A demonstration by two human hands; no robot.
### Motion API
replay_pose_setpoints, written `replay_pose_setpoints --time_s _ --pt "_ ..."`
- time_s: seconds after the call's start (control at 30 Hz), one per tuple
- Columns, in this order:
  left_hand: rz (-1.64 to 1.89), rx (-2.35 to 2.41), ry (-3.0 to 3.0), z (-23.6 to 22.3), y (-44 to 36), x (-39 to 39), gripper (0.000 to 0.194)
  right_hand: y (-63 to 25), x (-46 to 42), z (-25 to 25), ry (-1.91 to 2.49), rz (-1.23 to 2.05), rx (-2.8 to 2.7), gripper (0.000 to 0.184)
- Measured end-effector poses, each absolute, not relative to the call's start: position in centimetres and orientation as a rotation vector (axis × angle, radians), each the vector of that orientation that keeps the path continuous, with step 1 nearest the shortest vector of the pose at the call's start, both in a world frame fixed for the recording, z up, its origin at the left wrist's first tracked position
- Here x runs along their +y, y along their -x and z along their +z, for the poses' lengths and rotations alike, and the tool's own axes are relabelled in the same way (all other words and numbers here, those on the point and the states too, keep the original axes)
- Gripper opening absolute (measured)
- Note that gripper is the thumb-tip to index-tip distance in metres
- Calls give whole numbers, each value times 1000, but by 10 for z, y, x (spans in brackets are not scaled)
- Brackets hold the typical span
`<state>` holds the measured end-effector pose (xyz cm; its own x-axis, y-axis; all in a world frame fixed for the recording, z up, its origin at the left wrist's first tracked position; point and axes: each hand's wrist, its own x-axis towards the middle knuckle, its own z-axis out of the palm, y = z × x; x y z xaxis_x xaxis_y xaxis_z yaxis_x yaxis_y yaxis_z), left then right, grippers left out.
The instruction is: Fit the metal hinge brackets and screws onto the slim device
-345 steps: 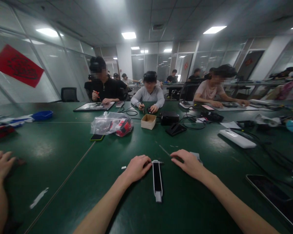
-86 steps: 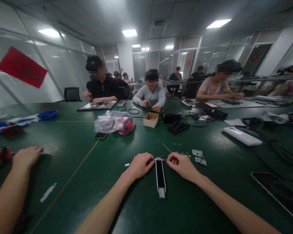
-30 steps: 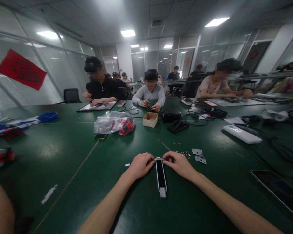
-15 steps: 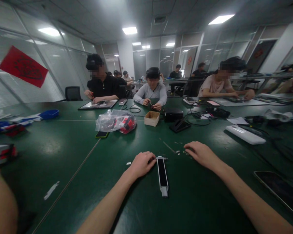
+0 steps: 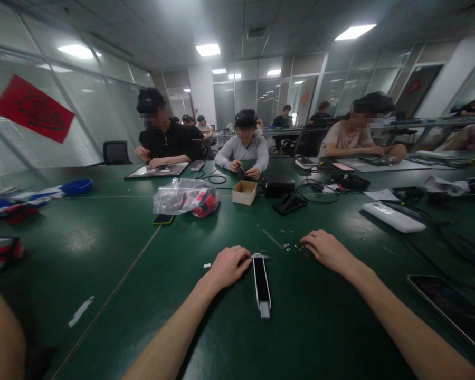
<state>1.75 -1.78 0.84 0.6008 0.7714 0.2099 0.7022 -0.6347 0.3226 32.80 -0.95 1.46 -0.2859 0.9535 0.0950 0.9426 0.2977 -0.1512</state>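
Observation:
A narrow device with a long black face and white edges (image 5: pixel 263 282) lies on the green table, a grey block at its near end. My left hand (image 5: pixel 230 265) rests beside its far end, fingers curled together. From those fingertips a thin, clear stick-like piece (image 5: pixel 266 257) runs across the device's top; whether they grip it is unclear. Off to the right, my right hand (image 5: pixel 328 249) has its fingertips drawn together on the table among several tiny shiny pieces (image 5: pixel 287 246). Anything between those fingertips is too small to make out.
Ahead lie a clear plastic bag with a red item (image 5: pixel 186 198), a small open box (image 5: pixel 244 192) and a black stand (image 5: pixel 288 203). A white device (image 5: pixel 393 217) and a dark phone (image 5: pixel 451 309) are at right. Co-workers sit opposite; another person's arm (image 5: pixel 2 322) shows at left.
My right hand's fingers have closed together and come down over the tiny pieces. My left hand and the narrow device stay put; the view has shifted slightly.

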Motion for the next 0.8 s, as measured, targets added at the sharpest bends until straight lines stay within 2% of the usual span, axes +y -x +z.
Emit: replay_pose_setpoints --time_s 0.43,0.8 --pt "454 1257 -2614 11 -18 -19 17 -326 -11 20 1760 4 -2424 25" --pt "480 1248 -2618 10 -17 -19 16 -310 -16 25 1864 120 -2439 22"
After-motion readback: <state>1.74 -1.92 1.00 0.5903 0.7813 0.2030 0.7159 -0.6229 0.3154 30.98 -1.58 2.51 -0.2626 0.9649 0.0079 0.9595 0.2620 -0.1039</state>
